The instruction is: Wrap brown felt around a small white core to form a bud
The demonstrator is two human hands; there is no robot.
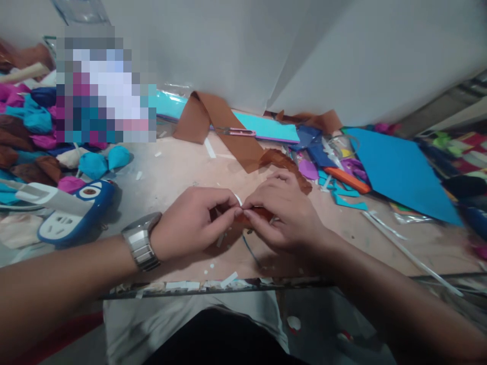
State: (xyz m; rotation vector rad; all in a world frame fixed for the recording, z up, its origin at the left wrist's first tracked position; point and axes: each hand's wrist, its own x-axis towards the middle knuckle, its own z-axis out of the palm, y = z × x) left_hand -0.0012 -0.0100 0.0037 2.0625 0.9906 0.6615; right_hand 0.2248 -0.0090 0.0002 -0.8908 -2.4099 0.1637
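Over the front middle of the table, my left hand (200,218) and my right hand (283,210) meet fingertip to fingertip. Both pinch a small brown piece (249,218), mostly hidden behind the fingers, with a thin white edge showing above it. A dark thin strand hangs below the fingertips. Just beyond my right hand lies crumpled brown paper (281,161), and a flat brown strip (232,133) folds across the table behind it. Small pink-handled snips (241,132) rest on that strip.
Wrapped colourful bundles (32,129) and a blue-and-white power socket (63,223) fill the left side. An orange cutter (348,181), a blue sheet (403,172) and a white strip (411,251) lie at right. Paper scraps line the table's front edge (182,286). A white wall stands behind.
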